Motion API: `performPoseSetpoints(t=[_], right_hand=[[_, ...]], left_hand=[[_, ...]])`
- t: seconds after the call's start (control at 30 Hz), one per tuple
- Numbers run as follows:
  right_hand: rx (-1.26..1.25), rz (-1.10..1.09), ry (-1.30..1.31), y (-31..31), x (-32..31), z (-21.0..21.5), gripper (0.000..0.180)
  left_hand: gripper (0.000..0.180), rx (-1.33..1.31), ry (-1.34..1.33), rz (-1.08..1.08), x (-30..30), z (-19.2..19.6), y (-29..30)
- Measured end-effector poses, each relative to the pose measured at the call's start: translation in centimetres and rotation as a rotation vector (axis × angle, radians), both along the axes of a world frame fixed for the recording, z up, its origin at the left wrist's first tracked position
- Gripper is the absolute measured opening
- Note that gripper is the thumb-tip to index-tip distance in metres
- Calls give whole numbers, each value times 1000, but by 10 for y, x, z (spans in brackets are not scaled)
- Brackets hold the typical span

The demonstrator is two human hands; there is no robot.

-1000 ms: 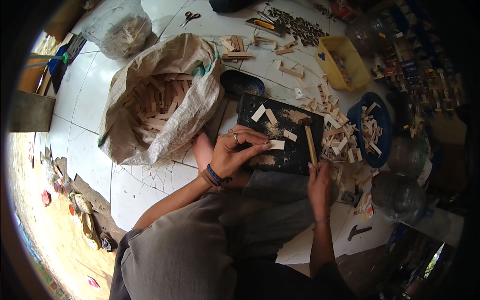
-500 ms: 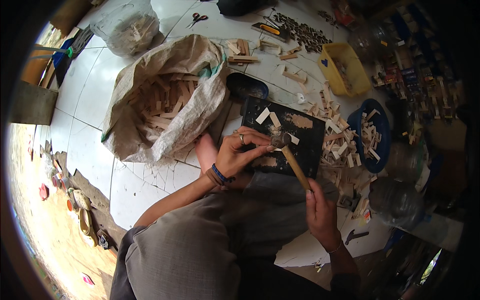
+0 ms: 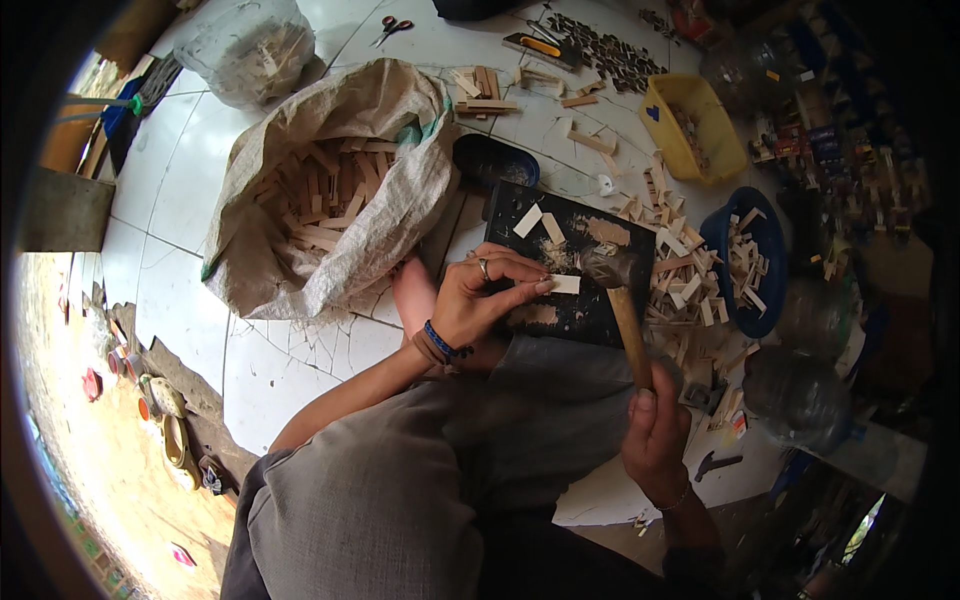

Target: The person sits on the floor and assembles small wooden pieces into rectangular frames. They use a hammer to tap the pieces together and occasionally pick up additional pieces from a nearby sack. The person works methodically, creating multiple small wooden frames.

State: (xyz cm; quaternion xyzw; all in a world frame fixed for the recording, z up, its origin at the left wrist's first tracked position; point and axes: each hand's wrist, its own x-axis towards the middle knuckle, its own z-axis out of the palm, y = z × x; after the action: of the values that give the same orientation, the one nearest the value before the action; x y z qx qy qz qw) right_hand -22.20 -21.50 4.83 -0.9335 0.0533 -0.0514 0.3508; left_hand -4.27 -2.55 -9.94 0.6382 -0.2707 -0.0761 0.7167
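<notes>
Wooden strip (image 3: pixel 566 285), pinched at its left end between thumb and fingers (image 3: pixel 508 267) of the left hand (image 3: pixel 472 305), runs nearly left-right over the black board (image 3: pixel 590 320), free end rightward. The right hand (image 3: pixel 655 440) grips a hammer (image 3: pixel 628 330), its head up and leftward; whether it touches the board, I cannot tell. White tiled floor (image 3: pixel 270 370) spreads around, bearing a sack (image 3: pixel 415 220) of wood pieces (image 3: pixel 335 195). The strip's left end is hidden; the far right sinks into shadow.

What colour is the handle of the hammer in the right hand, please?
The hammer's handle is yellowish brown; it shows best in the head view.
</notes>
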Motion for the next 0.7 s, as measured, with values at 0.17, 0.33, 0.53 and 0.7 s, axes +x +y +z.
performPoseSetpoints(t=[0.17,0.33,0.53,0.7], right_hand=[[-200,81,211,-1,1,-3,41],[-124,31,73,1,-1,-4,41],[-182,13,200,1,5,-9,37],[96,-204,305,3,10,-15,34]], left_hand=[[14,0,-15,14,2,1,1],[14,8,-26,8,1,0,0],[14,16,-44,19,2,0,0],[21,34,-40,-3,1,3,0]])
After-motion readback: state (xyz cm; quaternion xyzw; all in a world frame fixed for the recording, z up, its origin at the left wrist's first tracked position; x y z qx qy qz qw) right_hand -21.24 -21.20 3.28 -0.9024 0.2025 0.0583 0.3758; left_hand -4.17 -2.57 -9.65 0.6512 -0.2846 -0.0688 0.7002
